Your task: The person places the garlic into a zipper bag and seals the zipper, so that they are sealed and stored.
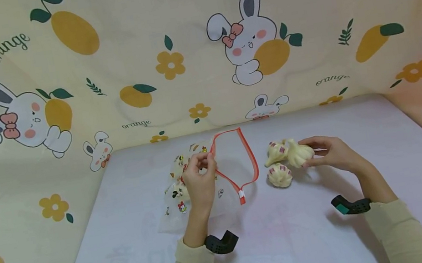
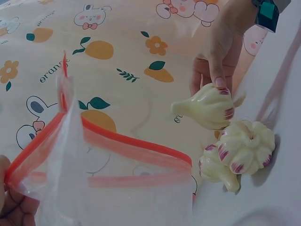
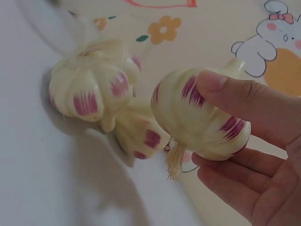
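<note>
My left hand [image 1: 201, 181] pinches the orange-red rim of a clear zip bag [image 1: 214, 204] printed with small cartoon figures. The bag's mouth gapes toward the right, its white slider [image 1: 241, 194] at the near corner. My right hand [image 1: 335, 154] holds a garlic bulb [image 1: 299, 154] between thumb and fingers; the right wrist view shows the purple-streaked bulb [image 3: 202, 113] raised, with dry roots hanging from it. Two more garlic bulbs sit close together: one [image 1: 280, 176] nearer me, the other [image 1: 276, 152] behind it. In the left wrist view the bag's rim [image 2: 141, 146] stands between hand and garlic.
The things lie on a white-covered table [image 1: 278, 240]. Behind it hangs a cream cloth [image 1: 183, 7] with rabbits and oranges, which also runs along the left and right sides. A dark strap device sits on each wrist.
</note>
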A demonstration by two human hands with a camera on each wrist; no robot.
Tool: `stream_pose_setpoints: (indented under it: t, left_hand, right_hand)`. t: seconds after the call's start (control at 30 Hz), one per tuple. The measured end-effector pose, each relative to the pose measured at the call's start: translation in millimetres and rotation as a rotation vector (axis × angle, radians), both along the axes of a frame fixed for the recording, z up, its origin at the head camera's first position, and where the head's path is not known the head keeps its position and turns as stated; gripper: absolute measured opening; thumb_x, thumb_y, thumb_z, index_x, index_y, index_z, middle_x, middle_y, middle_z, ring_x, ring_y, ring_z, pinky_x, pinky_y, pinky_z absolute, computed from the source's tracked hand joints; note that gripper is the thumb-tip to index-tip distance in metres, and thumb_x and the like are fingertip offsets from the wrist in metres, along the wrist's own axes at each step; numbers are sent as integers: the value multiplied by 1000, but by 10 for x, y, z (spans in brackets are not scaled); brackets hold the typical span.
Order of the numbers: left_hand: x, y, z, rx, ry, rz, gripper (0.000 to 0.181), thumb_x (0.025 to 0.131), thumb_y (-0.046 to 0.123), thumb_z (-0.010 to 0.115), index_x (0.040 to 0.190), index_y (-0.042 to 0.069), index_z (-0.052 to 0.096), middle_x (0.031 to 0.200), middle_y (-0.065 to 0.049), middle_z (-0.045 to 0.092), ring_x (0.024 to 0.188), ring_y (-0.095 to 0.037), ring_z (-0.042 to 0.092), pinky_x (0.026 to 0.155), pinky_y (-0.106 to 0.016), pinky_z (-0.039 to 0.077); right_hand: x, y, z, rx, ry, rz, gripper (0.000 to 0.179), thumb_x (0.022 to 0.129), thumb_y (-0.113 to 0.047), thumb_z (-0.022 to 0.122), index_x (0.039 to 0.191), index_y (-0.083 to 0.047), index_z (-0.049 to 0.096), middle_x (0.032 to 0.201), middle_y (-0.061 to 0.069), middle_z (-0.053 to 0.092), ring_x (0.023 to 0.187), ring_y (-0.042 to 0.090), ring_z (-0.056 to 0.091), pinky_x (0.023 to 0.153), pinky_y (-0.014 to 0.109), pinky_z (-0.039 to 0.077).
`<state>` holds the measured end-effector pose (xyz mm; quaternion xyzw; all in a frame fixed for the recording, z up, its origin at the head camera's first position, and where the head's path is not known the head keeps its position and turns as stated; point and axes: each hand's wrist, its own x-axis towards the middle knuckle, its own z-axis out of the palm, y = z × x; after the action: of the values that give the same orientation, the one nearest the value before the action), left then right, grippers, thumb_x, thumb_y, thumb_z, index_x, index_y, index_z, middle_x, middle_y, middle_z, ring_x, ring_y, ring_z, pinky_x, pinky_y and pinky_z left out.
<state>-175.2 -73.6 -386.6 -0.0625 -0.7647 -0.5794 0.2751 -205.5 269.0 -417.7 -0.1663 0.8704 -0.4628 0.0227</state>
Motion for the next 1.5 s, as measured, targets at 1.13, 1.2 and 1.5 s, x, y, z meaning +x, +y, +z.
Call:
stream_pose_setpoints:
  t: [1.13,1.2,1.5]
  left_hand:
    - [-7,10,-11,-13,50,-2,10,89,6,61,89,-2,66,68,-17,65,65,-4,56,55,-22,45]
    - [-5,11,-10,-14,51,-3,10,89,6,61,89,-2,66,68,-17,66,65,-4,56,55,-23,45]
    - [0,4,-11,4,35,-13,10,90,8,61,90,-1,66,69,-16,66,66,-1,55,55,-22,45]
  right_hand:
    - [46,-238,223,-17,46,11,58,75,-15,81,126,-2,58,116,-20,58,102,-19,51,85,4,44]
    - [46,-253,237,-26,52,14,58,75,-15,81,126,-2,58,114,-27,55,102,-18,51,85,4,44]
    - [74,-346,327,9,56,-6,58,76,-17,80,129,-6,58,130,12,61,103,-19,49,89,7,44]
